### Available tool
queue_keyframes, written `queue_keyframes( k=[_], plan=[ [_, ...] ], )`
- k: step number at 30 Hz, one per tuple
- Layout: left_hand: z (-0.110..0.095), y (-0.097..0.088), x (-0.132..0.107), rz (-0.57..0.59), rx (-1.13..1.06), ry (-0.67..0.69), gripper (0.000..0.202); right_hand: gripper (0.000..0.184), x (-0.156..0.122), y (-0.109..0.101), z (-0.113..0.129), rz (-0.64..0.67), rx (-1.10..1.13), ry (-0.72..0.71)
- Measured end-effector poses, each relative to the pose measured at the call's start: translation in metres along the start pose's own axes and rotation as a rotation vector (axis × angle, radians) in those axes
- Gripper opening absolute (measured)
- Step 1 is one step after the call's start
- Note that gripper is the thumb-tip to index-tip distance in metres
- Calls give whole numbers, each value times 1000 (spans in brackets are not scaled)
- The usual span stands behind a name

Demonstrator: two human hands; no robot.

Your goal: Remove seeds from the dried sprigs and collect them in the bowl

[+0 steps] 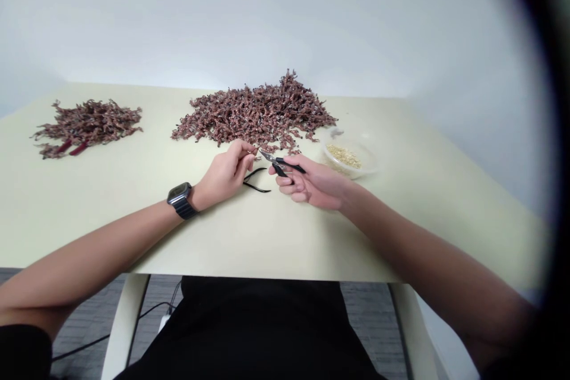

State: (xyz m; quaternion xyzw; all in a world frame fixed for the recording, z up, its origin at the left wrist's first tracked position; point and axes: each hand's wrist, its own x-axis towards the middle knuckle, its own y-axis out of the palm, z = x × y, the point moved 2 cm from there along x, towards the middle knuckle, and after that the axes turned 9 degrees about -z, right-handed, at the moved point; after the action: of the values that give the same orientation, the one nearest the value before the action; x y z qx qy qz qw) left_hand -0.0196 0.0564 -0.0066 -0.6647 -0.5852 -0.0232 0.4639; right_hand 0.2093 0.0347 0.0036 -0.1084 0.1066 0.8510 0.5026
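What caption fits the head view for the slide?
Right hand holds small black-handled pliers beside the left hand, before a large reddish-brown heap of twisted pieces on a pale table.

Single head-worn camera view, looking forward and down from above the near edge of a pale cream table (249, 237). The person's forearms enter from the lower corners, and the dark-clothed torso (249, 326) fills the bottom centre, directly beneath the lens. The left hand (225, 173) and right hand (312, 183), with black-handled steel pliers (281, 163), lie close to the camera near the frame's centre. A reddish-brown heap of twisted pieces (256, 110) appears farther off, toward the table's far edge, before a plain white wall (285, 18). Grey floor (374, 326) shows below the near edge. A dark curved lens rim (550, 130) crosses the right side.
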Motion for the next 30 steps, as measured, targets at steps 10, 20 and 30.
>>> queue_keyframes(
  k=[10, 20, 30],
  plan=[
    [-2, 1, -1, -35, -51, -133, 23, 43, -4, 1, -1, -625, -1292, -763],
    [-6, 1, -1, -2, -39, -131, 21, 38, -5, 4, -2, -624, -1528, -794],
    [-6, 1, -1, -12, -32, -118, 21, 35, -7, 7, -1, -615, -1515, -796]
  ],
)
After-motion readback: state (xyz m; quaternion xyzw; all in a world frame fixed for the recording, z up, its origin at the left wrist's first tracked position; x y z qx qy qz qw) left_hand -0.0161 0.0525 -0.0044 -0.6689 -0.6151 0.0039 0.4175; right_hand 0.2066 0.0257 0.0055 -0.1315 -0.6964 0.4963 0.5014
